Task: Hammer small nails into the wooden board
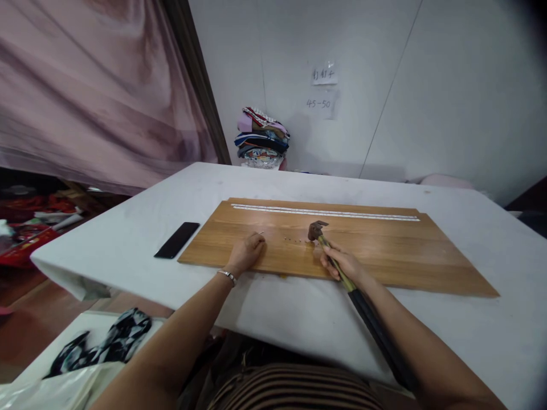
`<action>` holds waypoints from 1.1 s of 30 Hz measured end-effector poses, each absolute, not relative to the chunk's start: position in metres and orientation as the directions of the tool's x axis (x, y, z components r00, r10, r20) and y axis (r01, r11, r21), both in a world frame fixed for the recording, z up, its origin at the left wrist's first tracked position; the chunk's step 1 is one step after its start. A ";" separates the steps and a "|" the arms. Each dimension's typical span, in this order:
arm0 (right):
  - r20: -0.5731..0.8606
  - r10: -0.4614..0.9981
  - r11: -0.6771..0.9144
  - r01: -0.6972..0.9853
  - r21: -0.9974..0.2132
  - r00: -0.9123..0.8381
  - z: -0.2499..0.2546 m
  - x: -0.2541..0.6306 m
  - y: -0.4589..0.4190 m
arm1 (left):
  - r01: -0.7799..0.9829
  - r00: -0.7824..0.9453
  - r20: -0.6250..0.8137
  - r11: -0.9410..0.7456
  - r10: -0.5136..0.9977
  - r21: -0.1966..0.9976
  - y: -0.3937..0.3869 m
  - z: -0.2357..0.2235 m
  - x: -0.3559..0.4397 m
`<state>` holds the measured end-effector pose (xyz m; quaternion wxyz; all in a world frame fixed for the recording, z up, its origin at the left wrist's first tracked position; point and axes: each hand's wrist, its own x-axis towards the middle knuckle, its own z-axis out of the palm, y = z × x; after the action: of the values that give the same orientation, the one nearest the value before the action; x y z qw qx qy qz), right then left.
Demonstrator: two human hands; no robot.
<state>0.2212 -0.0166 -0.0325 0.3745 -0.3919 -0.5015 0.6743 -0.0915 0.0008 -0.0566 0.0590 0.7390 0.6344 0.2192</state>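
My right hand (pixel 342 263) is wrapped round the upper handle of a claw hammer (pixel 315 230), close to its rusty head. The black grip of the hammer points back along my right forearm. A wooden board (pixel 393 250) lies flat under both hands. My left hand (pixel 248 251) rests over the left part of the board, its fingers pinched on a thin nail (pixel 262 232), mostly hidden by the fingertips. Between my hands, several small nails (pixel 294 240) show in a short row on the board; how deep they sit is too small to tell.
Two white measuring strips (pixel 325 212) run along the board's far edge. Left of the board lies a black phone (pixel 176 240) on the white-covered table (pixel 141 222). Folded cloths (pixel 261 139) are stacked by the back wall. A patterned cloth (pixel 123 336) lies at lower left.
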 end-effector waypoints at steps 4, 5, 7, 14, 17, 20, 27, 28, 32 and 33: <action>-0.162 0.898 -0.222 -0.103 -0.970 -0.408 -0.035 0.220 -0.016 | 0.911 0.107 0.263 -0.200 0.959 0.361 0.001 -0.057 -0.092; -0.162 0.899 -0.222 -0.104 -0.969 -0.407 -0.035 0.220 -0.016 | 0.911 0.109 0.265 -0.203 0.958 0.359 0.000 -0.057 -0.092; -0.162 0.900 -0.222 -0.105 -0.969 -0.405 -0.034 0.220 -0.016 | 0.911 0.115 0.267 -0.208 0.957 0.356 0.000 -0.056 -0.092; -0.157 0.899 -0.217 -0.105 -0.970 -0.409 -0.032 0.222 -0.016 | 0.917 0.101 0.243 -0.185 0.965 0.353 -0.001 -0.054 -0.091; -0.165 0.896 -0.225 -0.100 -0.969 -0.412 -0.036 0.221 -0.015 | 0.914 0.101 0.246 -0.188 0.964 0.360 -0.001 -0.053 -0.091; -0.165 0.897 -0.227 -0.108 -0.968 -0.411 -0.038 0.220 -0.015 | 0.908 0.110 0.258 -0.203 0.960 0.367 -0.001 -0.054 -0.091; -0.157 0.895 -0.222 -0.112 -0.969 -0.418 -0.035 0.221 -0.016 | 0.906 0.110 0.268 -0.208 0.957 0.369 0.000 -0.056 -0.092; -0.160 0.894 -0.224 -0.108 -0.969 -0.419 -0.036 0.221 -0.016 | 0.906 0.105 0.265 -0.202 0.959 0.372 0.000 -0.056 -0.091; -0.169 0.890 -0.230 -0.097 -0.968 -0.424 -0.037 0.221 -0.016 | 0.907 0.098 0.250 -0.190 0.963 0.376 0.000 -0.055 -0.090; -0.166 0.890 -0.228 -0.100 -0.969 -0.426 -0.036 0.221 -0.016 | 0.906 0.101 0.251 -0.193 0.963 0.377 0.000 -0.055 -0.090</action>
<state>0.2211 -0.0156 -0.0361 0.3646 -0.3927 -0.5030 0.6781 -0.0905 -0.0003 -0.0550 0.0636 0.7391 0.6320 0.2241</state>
